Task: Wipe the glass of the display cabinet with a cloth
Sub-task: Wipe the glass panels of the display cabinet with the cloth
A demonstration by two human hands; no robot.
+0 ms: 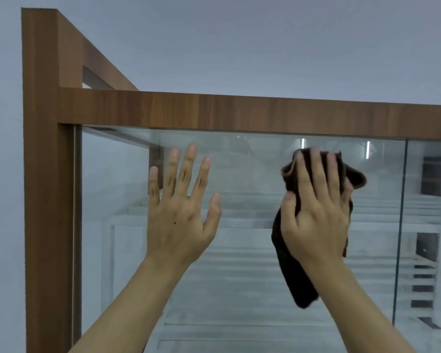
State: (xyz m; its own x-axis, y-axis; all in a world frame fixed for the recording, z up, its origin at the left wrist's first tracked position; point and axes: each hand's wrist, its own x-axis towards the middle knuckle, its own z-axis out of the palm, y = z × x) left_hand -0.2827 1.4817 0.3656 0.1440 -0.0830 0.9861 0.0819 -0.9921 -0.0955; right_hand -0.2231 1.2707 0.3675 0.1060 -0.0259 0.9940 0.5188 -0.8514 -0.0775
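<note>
A display cabinet with a brown wooden frame (214,112) fills the view, and its front glass pane (247,263) faces me. My left hand (181,212) lies flat on the upper glass, fingers straight and spread. To its right, my right hand (316,212) presses a dark brown cloth (295,276) against the glass near the top rail, fingers straight over the cloth. One end of the cloth hangs down below that hand.
A vertical seam (400,225) divides this pane from another glass pane on the right. Pale shelves (239,220) show inside the cabinet. The wooden corner post (49,200) stands at the left against a plain grey-white wall (3,174).
</note>
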